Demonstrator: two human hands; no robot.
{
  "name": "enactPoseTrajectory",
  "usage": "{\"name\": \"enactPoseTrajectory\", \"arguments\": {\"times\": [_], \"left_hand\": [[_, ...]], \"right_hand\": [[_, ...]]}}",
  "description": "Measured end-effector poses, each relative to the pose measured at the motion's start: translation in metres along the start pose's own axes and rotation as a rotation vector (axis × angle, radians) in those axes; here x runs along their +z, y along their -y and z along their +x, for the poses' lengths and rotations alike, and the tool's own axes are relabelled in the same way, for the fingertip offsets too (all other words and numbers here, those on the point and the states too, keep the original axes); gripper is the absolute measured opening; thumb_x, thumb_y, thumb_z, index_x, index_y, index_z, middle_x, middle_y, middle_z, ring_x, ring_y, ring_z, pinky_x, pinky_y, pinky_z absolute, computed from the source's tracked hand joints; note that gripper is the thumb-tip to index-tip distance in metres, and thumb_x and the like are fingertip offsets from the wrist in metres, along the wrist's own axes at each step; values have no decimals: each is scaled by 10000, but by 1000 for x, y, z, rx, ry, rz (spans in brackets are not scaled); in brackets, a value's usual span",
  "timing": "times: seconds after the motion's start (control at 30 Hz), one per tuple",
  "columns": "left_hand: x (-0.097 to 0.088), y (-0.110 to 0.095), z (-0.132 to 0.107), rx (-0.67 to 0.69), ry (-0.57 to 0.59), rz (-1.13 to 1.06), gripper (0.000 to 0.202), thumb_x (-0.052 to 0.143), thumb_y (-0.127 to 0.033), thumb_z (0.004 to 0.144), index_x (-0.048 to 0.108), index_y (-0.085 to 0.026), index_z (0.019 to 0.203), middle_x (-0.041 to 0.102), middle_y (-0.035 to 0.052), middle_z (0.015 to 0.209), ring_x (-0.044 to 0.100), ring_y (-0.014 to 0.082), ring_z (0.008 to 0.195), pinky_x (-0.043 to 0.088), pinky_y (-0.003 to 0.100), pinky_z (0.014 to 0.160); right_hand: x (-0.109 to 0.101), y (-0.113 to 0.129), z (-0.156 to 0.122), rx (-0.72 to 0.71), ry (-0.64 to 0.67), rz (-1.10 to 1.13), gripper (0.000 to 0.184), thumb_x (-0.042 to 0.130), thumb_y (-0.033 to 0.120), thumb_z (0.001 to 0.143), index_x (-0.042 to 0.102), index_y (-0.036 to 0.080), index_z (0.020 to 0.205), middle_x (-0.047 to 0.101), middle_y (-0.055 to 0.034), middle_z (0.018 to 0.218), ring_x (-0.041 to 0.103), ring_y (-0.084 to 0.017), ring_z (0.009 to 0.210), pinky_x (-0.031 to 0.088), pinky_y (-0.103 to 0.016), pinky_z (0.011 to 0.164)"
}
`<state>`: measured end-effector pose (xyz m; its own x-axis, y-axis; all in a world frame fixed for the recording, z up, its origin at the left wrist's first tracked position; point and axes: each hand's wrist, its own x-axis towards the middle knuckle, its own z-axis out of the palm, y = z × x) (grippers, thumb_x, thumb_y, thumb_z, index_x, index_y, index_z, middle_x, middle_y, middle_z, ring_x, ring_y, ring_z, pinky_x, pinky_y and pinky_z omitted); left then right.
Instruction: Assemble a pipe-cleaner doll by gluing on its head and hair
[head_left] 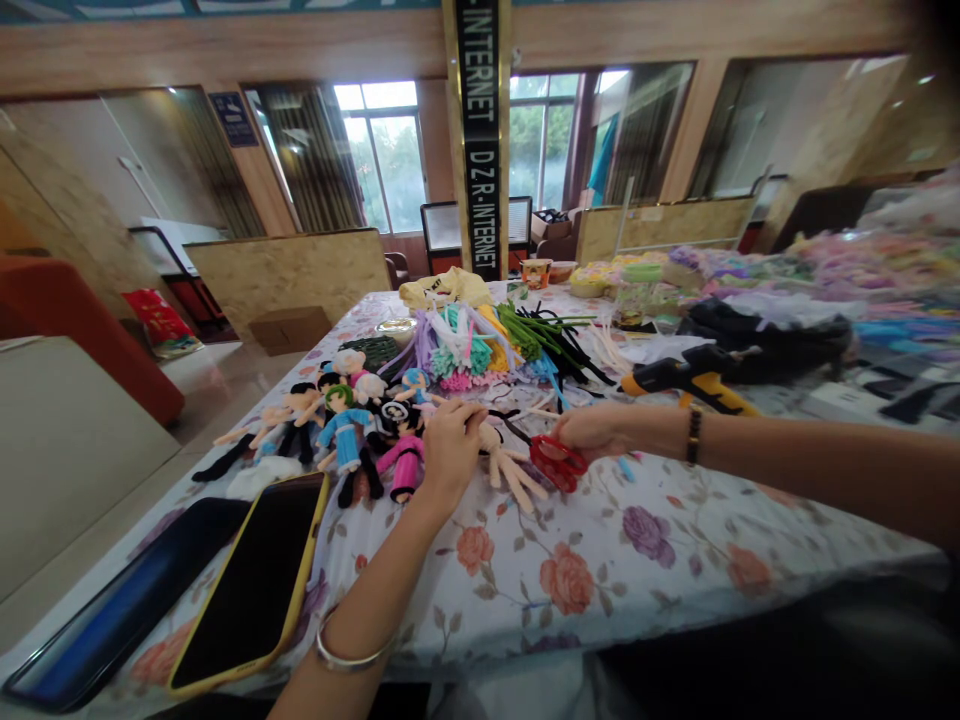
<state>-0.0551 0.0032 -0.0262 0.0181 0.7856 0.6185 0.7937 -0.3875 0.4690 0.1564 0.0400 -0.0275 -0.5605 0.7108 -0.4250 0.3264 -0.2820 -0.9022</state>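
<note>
My left hand is closed in a pinch over the middle of the table. What its fingertips hold is too small to make out; a thin dark strand shows just right of them. My right hand grips red-handled scissors, their dark blades pointing up and left towards my left hand. Between the hands lies a beige pipe-cleaner doll body with several limbs. Left of my left hand sit finished-looking dolls, among them a pink-dressed doll and a blue-dressed, green-haired doll.
Bundles of coloured pipe cleaners lie behind the hands. A yellow and black glue gun rests at the right, behind my right forearm. Two phones, one in a yellow case, lie front left on the flowered tablecloth. A black bag stands farther right.
</note>
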Motion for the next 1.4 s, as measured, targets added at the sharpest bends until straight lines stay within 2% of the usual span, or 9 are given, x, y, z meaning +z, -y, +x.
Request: {"name": "enactPoseTrajectory", "arguments": {"times": [0.13, 0.33, 0.47, 0.6, 0.73, 0.93, 1.2, 1.3, 1.4], "left_hand": [[0, 0, 0, -1, 6, 13, 162, 557, -208, 814, 716, -176, 819, 653, 50, 772, 575, 170, 760, 398, 282, 691], [0, 0, -1, -1, 31, 19, 171, 544, -203, 819, 713, -179, 827, 664, 52, 795, 583, 169, 764, 406, 286, 699], [2, 2, 0, -23, 16, 15, 167, 547, -203, 813, 712, -183, 821, 657, 45, 772, 579, 167, 741, 405, 282, 682], [3, 3, 0, -27, 13, -19, 166, 540, -200, 814, 706, -182, 814, 664, 40, 783, 580, 159, 737, 406, 277, 681], [2, 2, 0, -26, -3, -49, 155, 545, -193, 812, 698, -170, 810, 669, 43, 793, 581, 160, 754, 410, 278, 697], [3, 3, 1, -53, -14, -112, 132, 562, -194, 794, 691, -169, 791, 684, 40, 798, 584, 152, 738, 425, 278, 702], [5, 4, 4, -166, 7, -274, 137, 576, -212, 763, 700, -158, 790, 705, 32, 743, 599, 144, 669, 445, 269, 654], [5, 5, 4, -180, 8, -280, 139, 579, -222, 762, 699, -155, 785, 707, 37, 753, 602, 149, 679, 443, 271, 651], [4, 5, 4, -181, 8, -290, 145, 577, -229, 762, 696, -150, 788, 708, 41, 765, 605, 152, 687, 442, 271, 652]], "right_hand": [[3, 2, -3, 0, -36, -7, 125, 591, 92, 643, 505, 156, 579, 538, 21, 457, 507, -89, 438, 484, -207, 498], [22, 15, -16, 76, -55, -114, 133, 538, 54, 619, 550, 161, 542, 586, -21, 490, 521, -109, 440, 480, -231, 465], [30, 16, -26, 44, 13, -99, 160, 588, 155, 686, 594, 174, 527, 618, -53, 561, 534, -115, 489, 486, -249, 514], [33, 9, -30, -43, 63, -16, 190, 590, 264, 755, 619, 169, 592, 620, -43, 631, 517, -93, 523, 450, -218, 529], [35, 1, -27, -57, 34, 62, 218, 579, 328, 787, 616, 157, 656, 589, -20, 630, 509, -91, 536, 421, -210, 507], [37, -5, -19, -92, -52, 105, 317, 565, 427, 807, 578, 168, 626, 535, -16, 584, 463, -100, 498, 386, -241, 478], [39, 1, -25, -109, 45, 334, 424, 471, 561, 824, 496, 182, 637, 494, 16, 585, 427, -81, 473, 383, -229, 495], [33, 2, -25, -145, 5, 283, 411, 492, 559, 809, 488, 183, 645, 502, 16, 594, 438, -78, 470, 377, -222, 487], [23, 2, -25, -159, -125, -31, 417, 509, 560, 787, 516, 170, 642, 507, 8, 554, 443, -88, 461, 354, -228, 472]]}}
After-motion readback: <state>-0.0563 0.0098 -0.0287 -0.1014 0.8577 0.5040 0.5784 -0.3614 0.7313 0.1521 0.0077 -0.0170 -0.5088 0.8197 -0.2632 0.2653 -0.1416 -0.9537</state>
